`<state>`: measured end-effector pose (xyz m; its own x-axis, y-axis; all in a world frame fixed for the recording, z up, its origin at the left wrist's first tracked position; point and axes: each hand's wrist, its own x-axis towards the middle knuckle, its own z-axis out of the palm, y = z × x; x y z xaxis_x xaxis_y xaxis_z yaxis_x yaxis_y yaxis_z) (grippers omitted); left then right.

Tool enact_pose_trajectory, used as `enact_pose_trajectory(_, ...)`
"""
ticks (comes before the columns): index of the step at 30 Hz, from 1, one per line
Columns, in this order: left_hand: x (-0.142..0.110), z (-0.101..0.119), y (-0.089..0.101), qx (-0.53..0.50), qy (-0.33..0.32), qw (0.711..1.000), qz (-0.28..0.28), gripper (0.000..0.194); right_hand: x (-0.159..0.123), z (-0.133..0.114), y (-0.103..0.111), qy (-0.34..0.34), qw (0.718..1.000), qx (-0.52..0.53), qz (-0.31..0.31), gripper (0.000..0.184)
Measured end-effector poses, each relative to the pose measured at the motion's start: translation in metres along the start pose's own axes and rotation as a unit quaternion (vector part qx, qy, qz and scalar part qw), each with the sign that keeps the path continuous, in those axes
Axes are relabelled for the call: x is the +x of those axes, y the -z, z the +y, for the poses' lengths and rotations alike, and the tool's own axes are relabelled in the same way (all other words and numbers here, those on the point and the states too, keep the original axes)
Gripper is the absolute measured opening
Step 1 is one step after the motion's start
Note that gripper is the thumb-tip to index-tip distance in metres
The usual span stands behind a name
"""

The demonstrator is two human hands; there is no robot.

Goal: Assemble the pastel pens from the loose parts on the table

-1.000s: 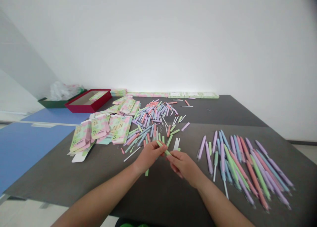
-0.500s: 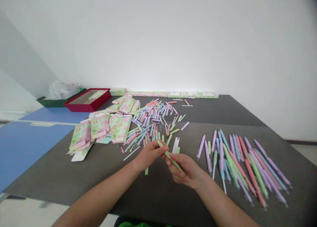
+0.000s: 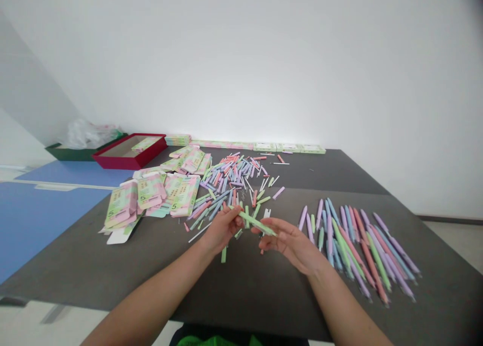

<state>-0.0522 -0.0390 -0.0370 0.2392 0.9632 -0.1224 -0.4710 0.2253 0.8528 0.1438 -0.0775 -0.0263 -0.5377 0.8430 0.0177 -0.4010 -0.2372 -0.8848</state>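
Note:
My left hand (image 3: 222, 228) and my right hand (image 3: 287, 243) meet above the dark table (image 3: 241, 280), both pinching one green pen (image 3: 253, 223). The left fingers grip its upper end, and the right fingertips hold its lower end. Just beyond the hands lies a heap of loose pastel pen parts (image 3: 230, 185). A short green piece (image 3: 224, 254) rests on the table under my left wrist. To the right, a row of assembled pastel pens (image 3: 354, 245) lies side by side.
Flat printed cardboard packs (image 3: 151, 195) are piled left of the parts heap. A red tray (image 3: 130, 150) and a green tray (image 3: 81, 147) sit at the far left, near a blue surface (image 3: 41, 210). More packs (image 3: 287, 147) line the back edge by the white wall.
The green pen has come up from lying low in my right palm and now spans between both hands' fingertips. The view has shifted slightly to the right.

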Motion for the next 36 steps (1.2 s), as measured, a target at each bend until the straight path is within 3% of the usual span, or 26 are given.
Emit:
enact_pose_trajectory(5,-0.005,0.001,-0.004,-0.030,0.007,0.999,-0.020,0.023,0.001,0.020,-0.006,0.053,0.996,-0.008,0.066,0.029)
enact_pose_trajectory(11,-0.010,0.004,-0.005,-0.024,-0.005,0.999,-0.035,0.022,-0.009,0.016,-0.007,0.047,0.999,0.022,0.016,0.046)
enact_pose_trajectory(18,-0.011,0.005,-0.007,-0.023,-0.005,0.998,-0.051,0.024,-0.012,0.024,-0.012,0.079,0.996,0.016,0.033,0.029)
enact_pose_trajectory(22,-0.011,0.005,-0.007,0.022,-0.016,0.999,-0.040,0.023,-0.020,0.015,-0.015,0.048,0.999,0.007,0.020,0.042)
enact_pose_trajectory(26,-0.016,-0.005,-0.012,0.102,0.025,0.994,-0.028,0.024,-0.034,0.007,-0.017,-0.033,0.988,-0.134,0.067,0.040)
enact_pose_trajectory(30,-0.022,-0.017,-0.021,0.116,0.088,0.985,-0.095,0.032,-0.049,0.011,-0.014,-0.078,0.939,-0.300,0.150,0.037)
enact_pose_trajectory(32,-0.024,-0.021,-0.023,0.125,0.098,0.980,-0.118,0.034,-0.056,0.010,-0.005,-0.076,0.889,-0.389,0.228,0.037)
enact_pose_trajectory(34,-0.025,-0.022,-0.023,0.138,0.098,0.979,-0.117,0.037,-0.063,0.006,0.009,-0.085,0.796,-0.505,0.324,0.038)
enact_pose_trajectory(36,-0.024,-0.023,-0.022,0.142,0.094,0.979,-0.113,0.038,-0.068,0.002,0.023,-0.114,0.672,-0.620,0.388,0.039)
